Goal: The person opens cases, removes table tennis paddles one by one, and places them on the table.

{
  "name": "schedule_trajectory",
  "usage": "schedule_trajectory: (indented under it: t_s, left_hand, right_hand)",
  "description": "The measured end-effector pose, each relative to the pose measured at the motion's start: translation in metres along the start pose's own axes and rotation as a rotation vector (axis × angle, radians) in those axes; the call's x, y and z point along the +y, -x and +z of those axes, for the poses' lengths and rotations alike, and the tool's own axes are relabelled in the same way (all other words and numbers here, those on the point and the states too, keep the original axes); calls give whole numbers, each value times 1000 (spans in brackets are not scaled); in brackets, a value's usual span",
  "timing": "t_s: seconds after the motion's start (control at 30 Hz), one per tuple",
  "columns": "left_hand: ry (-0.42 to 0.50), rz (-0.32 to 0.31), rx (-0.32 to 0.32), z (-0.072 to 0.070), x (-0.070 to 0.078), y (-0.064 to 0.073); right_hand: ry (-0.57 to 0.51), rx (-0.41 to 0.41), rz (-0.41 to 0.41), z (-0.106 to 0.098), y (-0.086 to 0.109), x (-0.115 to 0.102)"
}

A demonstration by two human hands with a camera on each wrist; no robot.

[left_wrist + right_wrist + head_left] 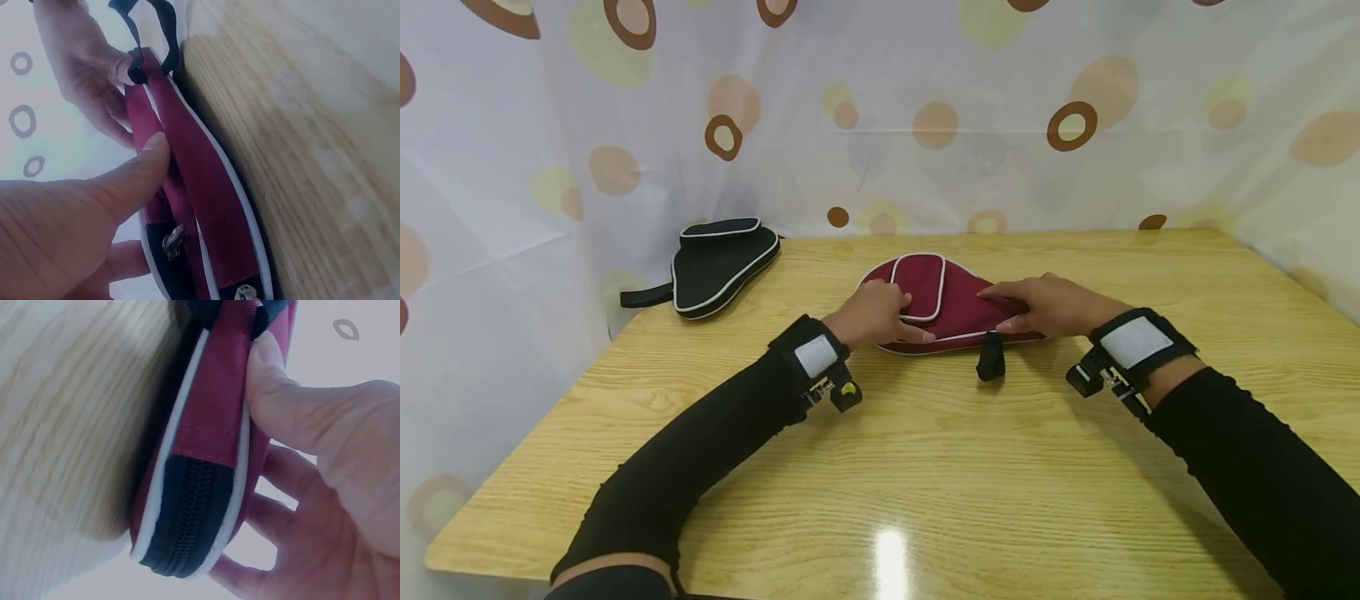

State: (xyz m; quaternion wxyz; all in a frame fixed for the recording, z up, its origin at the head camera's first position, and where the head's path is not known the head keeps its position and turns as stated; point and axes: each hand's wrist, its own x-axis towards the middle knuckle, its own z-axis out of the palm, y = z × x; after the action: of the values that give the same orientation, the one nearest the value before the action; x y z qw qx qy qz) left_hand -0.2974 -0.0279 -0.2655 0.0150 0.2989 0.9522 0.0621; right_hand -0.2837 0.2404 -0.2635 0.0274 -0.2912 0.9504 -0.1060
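A maroon paddle-shaped bag [958, 292] with white piping lies on the table, its pocket [921, 283] facing up. My left hand [871, 315] grips its wide left part, fingers over the top and thumb along the near side. At the narrower right end my right hand [1052, 304] holds the bag, thumb at the side edge beside the black strap loop [991, 358], fingers over the upper face. Two metal zipper pulls, one here [175, 240], show below my left thumb in the left wrist view. A black zipper [189, 519] runs along the side in the right wrist view.
A black bag [722, 271] of the same shape, with white piping and a strap, lies at the table's back left. The wooden table [820, 500] meets a dotted curtain [880, 150] at the back and left.
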Motion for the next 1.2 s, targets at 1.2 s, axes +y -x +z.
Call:
schedule_trajectory:
  t_s: [1.2]
  left_hand:
    - [83, -13, -8, -4, 0, 4]
  right_hand:
    - [4, -8, 40, 2, -6, 9]
